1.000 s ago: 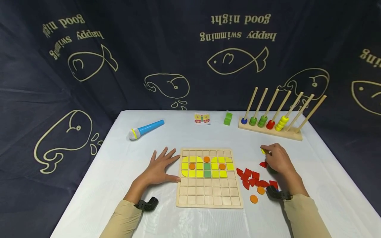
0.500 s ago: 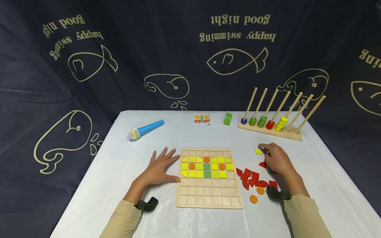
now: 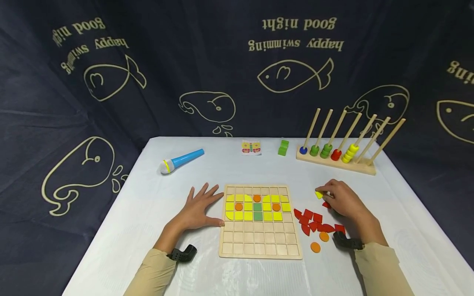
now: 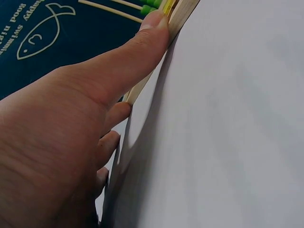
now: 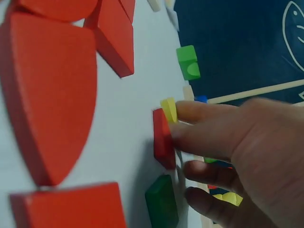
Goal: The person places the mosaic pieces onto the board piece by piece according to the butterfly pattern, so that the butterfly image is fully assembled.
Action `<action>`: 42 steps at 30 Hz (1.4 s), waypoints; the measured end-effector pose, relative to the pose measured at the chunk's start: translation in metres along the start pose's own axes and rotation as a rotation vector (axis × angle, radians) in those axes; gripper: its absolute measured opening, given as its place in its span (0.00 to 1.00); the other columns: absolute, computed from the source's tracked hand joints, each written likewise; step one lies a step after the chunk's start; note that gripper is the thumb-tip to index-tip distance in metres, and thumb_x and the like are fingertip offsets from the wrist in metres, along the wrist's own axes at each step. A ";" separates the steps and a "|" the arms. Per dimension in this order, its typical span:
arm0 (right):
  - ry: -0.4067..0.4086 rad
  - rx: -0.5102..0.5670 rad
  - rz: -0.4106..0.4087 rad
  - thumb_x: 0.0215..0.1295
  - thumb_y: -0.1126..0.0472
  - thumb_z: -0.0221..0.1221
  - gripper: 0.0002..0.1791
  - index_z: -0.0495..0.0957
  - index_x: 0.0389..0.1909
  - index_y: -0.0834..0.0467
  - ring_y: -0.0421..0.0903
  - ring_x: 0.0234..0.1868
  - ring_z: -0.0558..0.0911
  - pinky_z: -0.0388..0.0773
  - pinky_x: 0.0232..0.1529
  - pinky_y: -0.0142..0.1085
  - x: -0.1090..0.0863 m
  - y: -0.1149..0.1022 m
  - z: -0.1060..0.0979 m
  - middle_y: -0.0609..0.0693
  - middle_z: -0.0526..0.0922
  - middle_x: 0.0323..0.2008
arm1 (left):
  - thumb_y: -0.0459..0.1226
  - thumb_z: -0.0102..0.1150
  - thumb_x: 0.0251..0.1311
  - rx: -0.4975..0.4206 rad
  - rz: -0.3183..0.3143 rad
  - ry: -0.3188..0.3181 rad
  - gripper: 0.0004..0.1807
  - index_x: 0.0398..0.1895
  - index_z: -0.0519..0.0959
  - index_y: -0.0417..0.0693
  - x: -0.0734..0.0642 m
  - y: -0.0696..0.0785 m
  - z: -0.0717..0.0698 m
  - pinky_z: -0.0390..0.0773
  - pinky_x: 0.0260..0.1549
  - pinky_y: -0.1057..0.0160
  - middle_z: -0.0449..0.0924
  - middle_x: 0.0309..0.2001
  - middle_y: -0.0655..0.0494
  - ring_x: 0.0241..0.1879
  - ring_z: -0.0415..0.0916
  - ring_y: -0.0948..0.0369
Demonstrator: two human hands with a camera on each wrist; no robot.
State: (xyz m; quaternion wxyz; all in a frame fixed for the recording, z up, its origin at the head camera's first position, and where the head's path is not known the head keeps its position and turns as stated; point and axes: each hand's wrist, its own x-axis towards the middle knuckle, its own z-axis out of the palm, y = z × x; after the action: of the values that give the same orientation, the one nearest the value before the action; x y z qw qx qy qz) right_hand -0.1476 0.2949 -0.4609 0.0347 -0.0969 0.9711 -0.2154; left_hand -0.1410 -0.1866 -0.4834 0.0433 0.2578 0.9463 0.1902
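In the head view my right hand pinches a small yellow tile between thumb and index finger, right of the wooden grid board. The right wrist view shows that yellow tile standing tilted over a red tile, with a green tile below. My left hand lies with fingers spread at the board's left edge, its thumb touching the frame. Yellow, orange and green tiles fill the board's second to fourth rows in part; its lower rows are bare wood.
Loose red tiles and orange discs lie right of the board. Farther back are a blue toy microphone, a butterfly picture card, a green block and a peg stand with coloured beads.
My right hand set the yellow tile down flat, briefly loosened its fingers, and now pinches it again, tilted and slightly nearer the board. The left hand and board have not moved.
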 end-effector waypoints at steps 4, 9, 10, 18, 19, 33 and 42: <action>-0.003 0.052 0.005 0.58 0.64 0.66 0.17 0.83 0.49 0.61 0.54 0.43 0.74 0.74 0.48 0.54 -0.004 0.001 0.001 0.56 0.76 0.41 | 0.74 0.59 0.39 -0.001 0.003 -0.001 0.55 0.72 0.64 0.61 0.000 0.000 0.000 0.30 0.64 0.36 0.51 0.74 0.57 0.74 0.37 0.49; 0.031 0.072 0.008 0.56 0.60 0.69 0.17 0.84 0.46 0.60 0.53 0.43 0.73 0.73 0.48 0.54 -0.006 0.000 0.003 0.55 0.76 0.41 | 0.74 0.59 0.39 0.001 0.001 0.004 0.55 0.72 0.64 0.61 0.001 -0.001 0.000 0.30 0.65 0.36 0.50 0.74 0.57 0.74 0.37 0.49; 0.034 0.072 0.013 0.56 0.59 0.69 0.16 0.84 0.45 0.60 0.53 0.43 0.73 0.73 0.48 0.54 -0.005 -0.001 0.003 0.55 0.76 0.41 | 0.74 0.59 0.39 0.004 0.001 0.005 0.55 0.72 0.64 0.61 0.001 -0.001 0.000 0.30 0.65 0.36 0.50 0.74 0.57 0.74 0.37 0.49; 0.017 0.112 0.055 0.53 0.51 0.71 0.21 0.83 0.43 0.59 0.51 0.41 0.73 0.76 0.47 0.49 -0.005 -0.012 0.008 0.52 0.77 0.41 | 0.75 0.58 0.39 0.014 0.004 0.004 0.55 0.72 0.63 0.61 0.000 0.000 0.000 0.30 0.64 0.35 0.50 0.74 0.57 0.74 0.36 0.49; 0.015 0.125 0.044 0.53 0.50 0.71 0.20 0.83 0.42 0.58 0.50 0.41 0.73 0.76 0.47 0.48 -0.005 -0.015 0.009 0.51 0.77 0.40 | 0.75 0.58 0.39 0.014 0.005 0.004 0.55 0.72 0.63 0.61 0.000 0.000 0.000 0.30 0.64 0.35 0.49 0.75 0.56 0.74 0.36 0.48; -0.083 0.178 -0.217 0.52 0.52 0.72 0.12 0.83 0.36 0.49 0.42 0.31 0.72 0.72 0.31 0.32 -0.022 -0.072 0.020 0.41 0.75 0.30 | 0.75 0.57 0.40 0.055 0.004 0.009 0.53 0.72 0.63 0.64 0.000 0.005 -0.001 0.32 0.64 0.33 0.50 0.75 0.55 0.73 0.37 0.47; -0.084 0.128 -0.270 0.52 0.51 0.72 0.12 0.84 0.37 0.46 0.38 0.30 0.72 0.71 0.32 0.32 -0.021 -0.083 0.035 0.37 0.75 0.30 | 0.75 0.57 0.40 0.041 -0.002 0.020 0.53 0.72 0.63 0.65 0.000 0.002 0.002 0.32 0.64 0.35 0.50 0.74 0.56 0.74 0.38 0.48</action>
State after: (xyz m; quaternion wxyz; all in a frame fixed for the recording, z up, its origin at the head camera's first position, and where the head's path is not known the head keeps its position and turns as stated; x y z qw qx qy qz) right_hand -0.1086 0.2111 -0.4565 0.0519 -0.2330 0.9313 -0.2752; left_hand -0.1392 -0.1845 -0.4847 0.0289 0.2557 0.9507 0.1733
